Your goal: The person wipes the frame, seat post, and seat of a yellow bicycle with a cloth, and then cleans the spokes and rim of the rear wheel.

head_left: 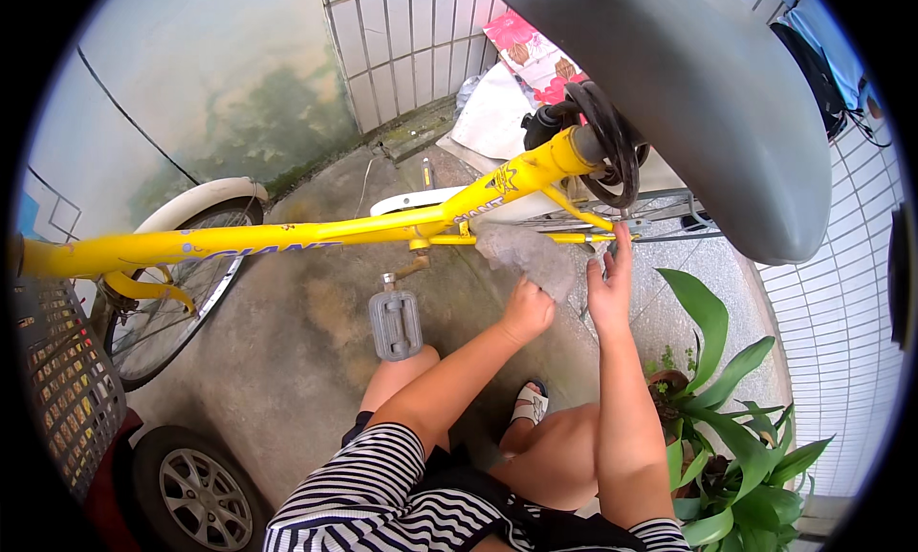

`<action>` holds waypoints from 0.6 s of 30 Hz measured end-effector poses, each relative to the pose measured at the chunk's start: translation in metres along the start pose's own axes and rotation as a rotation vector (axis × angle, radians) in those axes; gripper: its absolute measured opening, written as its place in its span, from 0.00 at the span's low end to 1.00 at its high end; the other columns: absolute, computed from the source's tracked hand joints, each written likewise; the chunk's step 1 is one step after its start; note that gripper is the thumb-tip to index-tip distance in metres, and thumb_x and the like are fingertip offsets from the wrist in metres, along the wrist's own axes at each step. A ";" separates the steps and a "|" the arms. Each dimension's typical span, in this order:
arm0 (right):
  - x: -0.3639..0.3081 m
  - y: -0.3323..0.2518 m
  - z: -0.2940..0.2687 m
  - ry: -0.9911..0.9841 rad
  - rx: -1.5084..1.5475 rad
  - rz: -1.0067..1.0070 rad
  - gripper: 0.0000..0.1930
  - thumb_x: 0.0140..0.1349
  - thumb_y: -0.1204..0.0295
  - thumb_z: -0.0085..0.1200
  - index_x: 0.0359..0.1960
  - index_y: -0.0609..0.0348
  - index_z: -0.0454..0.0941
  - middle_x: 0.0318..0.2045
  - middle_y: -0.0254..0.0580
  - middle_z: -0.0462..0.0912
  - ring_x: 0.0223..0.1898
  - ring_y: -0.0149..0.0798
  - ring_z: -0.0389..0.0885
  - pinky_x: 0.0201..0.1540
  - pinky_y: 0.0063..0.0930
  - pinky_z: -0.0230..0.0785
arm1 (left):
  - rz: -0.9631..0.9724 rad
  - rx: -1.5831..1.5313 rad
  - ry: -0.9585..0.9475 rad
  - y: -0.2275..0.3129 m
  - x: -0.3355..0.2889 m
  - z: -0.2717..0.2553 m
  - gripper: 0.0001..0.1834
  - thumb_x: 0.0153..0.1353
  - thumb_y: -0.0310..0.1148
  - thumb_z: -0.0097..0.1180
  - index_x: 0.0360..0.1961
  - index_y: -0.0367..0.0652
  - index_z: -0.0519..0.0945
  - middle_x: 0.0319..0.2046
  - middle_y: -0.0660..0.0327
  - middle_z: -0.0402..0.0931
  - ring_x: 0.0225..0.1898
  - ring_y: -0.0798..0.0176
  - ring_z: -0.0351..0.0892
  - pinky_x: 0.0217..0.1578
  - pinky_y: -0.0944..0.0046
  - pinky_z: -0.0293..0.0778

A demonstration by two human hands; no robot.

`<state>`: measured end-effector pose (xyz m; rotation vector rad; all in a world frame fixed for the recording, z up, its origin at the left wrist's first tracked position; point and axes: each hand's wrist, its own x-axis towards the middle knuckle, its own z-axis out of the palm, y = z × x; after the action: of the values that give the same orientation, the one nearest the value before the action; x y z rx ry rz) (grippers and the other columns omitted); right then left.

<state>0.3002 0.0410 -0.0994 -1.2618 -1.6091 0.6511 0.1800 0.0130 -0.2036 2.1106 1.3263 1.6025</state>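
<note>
A yellow bicycle frame (287, 235) runs across the view from left to the grey saddle (688, 93) at top right. My left hand (527, 308) grips a crumpled grey rag (524, 254) pressed against the lower yellow tube near the chain guard. My right hand (610, 280) reaches up beside it, fingers spread and touching the thin yellow stay by the rear wheel (660, 213). A grey pedal (396, 323) hangs below the frame, left of my left hand. A black coiled lock (604, 136) hangs under the saddle.
A dark basket (67, 380) sits at far left over the front wheel (172, 303). A small car-type wheel (196, 495) lies at bottom left. A potted green plant (727, 428) stands at right. Tiled walls rise behind and to the right; the ground is concrete.
</note>
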 end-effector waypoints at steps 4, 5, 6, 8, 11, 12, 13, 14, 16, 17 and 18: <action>-0.010 -0.004 0.004 0.120 -0.175 -0.141 0.26 0.52 0.84 0.45 0.56 0.58 0.63 0.59 0.50 0.60 0.60 0.47 0.60 0.59 0.36 0.54 | -0.270 -0.130 -0.093 0.011 -0.012 -0.019 0.22 0.44 0.25 0.51 0.45 0.37 0.74 0.48 0.45 0.68 0.51 0.42 0.66 0.54 0.51 0.61; -0.012 0.000 0.002 0.069 -0.137 -0.115 0.23 0.52 0.84 0.45 0.53 0.59 0.66 0.57 0.50 0.63 0.59 0.46 0.62 0.59 0.35 0.55 | -0.229 -0.188 0.007 0.018 -0.005 -0.025 0.22 0.45 0.25 0.52 0.46 0.37 0.73 0.49 0.46 0.68 0.51 0.44 0.66 0.54 0.53 0.61; -0.013 0.004 -0.002 0.019 -0.100 -0.087 0.21 0.52 0.84 0.45 0.50 0.60 0.68 0.54 0.50 0.66 0.57 0.46 0.64 0.59 0.33 0.56 | -0.189 -0.246 0.107 0.022 0.001 -0.029 0.23 0.45 0.25 0.54 0.47 0.37 0.72 0.49 0.47 0.68 0.52 0.46 0.67 0.54 0.54 0.61; -0.018 0.008 -0.003 -0.032 -0.057 -0.094 0.13 0.58 0.82 0.43 0.45 0.59 0.71 0.49 0.39 0.72 0.52 0.32 0.68 0.53 0.24 0.59 | -0.247 -0.369 0.187 0.027 0.006 -0.034 0.26 0.45 0.25 0.56 0.49 0.35 0.68 0.48 0.47 0.67 0.50 0.47 0.68 0.52 0.54 0.63; -0.026 0.001 -0.008 -0.205 0.124 0.111 0.13 0.60 0.80 0.45 0.46 0.59 0.70 0.47 0.36 0.72 0.51 0.31 0.68 0.54 0.23 0.58 | -0.372 -0.495 0.323 0.034 0.010 -0.037 0.33 0.45 0.24 0.57 0.54 0.35 0.59 0.48 0.48 0.65 0.48 0.51 0.68 0.50 0.56 0.64; -0.029 -0.005 -0.010 -0.308 0.263 0.180 0.13 0.59 0.76 0.49 0.47 0.59 0.69 0.46 0.35 0.71 0.51 0.30 0.67 0.57 0.26 0.56 | -0.420 -0.527 0.371 0.037 0.011 -0.037 0.36 0.45 0.24 0.57 0.56 0.35 0.56 0.48 0.49 0.64 0.48 0.53 0.69 0.50 0.57 0.64; -0.032 -0.015 -0.010 -0.398 0.226 0.159 0.15 0.58 0.74 0.52 0.47 0.59 0.69 0.47 0.37 0.71 0.52 0.33 0.67 0.57 0.28 0.57 | -0.459 -0.552 0.367 0.041 0.014 -0.042 0.36 0.45 0.24 0.57 0.56 0.35 0.54 0.48 0.49 0.64 0.48 0.54 0.68 0.50 0.57 0.64; -0.035 -0.025 -0.010 -0.490 0.190 0.137 0.16 0.56 0.72 0.54 0.47 0.59 0.68 0.47 0.40 0.71 0.52 0.35 0.67 0.57 0.29 0.57 | -0.496 -0.574 0.364 0.045 0.018 -0.049 0.37 0.45 0.23 0.56 0.56 0.35 0.53 0.48 0.50 0.64 0.48 0.54 0.68 0.50 0.57 0.64; -0.042 -0.047 -0.010 -0.617 0.111 0.153 0.27 0.49 0.66 0.62 0.49 0.59 0.66 0.50 0.46 0.69 0.55 0.42 0.66 0.59 0.33 0.57 | -0.563 -0.602 0.338 0.045 0.021 -0.056 0.38 0.45 0.22 0.56 0.57 0.36 0.50 0.48 0.51 0.64 0.49 0.56 0.68 0.50 0.58 0.64; -0.045 -0.048 -0.009 -0.594 0.024 0.071 0.29 0.47 0.66 0.64 0.50 0.59 0.65 0.51 0.48 0.68 0.56 0.44 0.65 0.59 0.33 0.57 | -0.592 -0.607 0.316 0.045 0.022 -0.058 0.39 0.45 0.21 0.56 0.57 0.37 0.49 0.49 0.52 0.63 0.50 0.58 0.67 0.50 0.59 0.64; -0.049 -0.045 -0.006 -0.571 -0.063 -0.010 0.30 0.46 0.65 0.65 0.50 0.59 0.65 0.51 0.50 0.68 0.56 0.47 0.65 0.59 0.34 0.57 | -0.622 -0.611 0.294 0.044 0.023 -0.060 0.40 0.45 0.20 0.56 0.58 0.38 0.47 0.50 0.53 0.63 0.50 0.59 0.67 0.51 0.60 0.65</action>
<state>0.2875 -0.0201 -0.0764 -1.1711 -2.1072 1.0263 0.1536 -0.0172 -0.1368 1.0167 1.1863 1.7507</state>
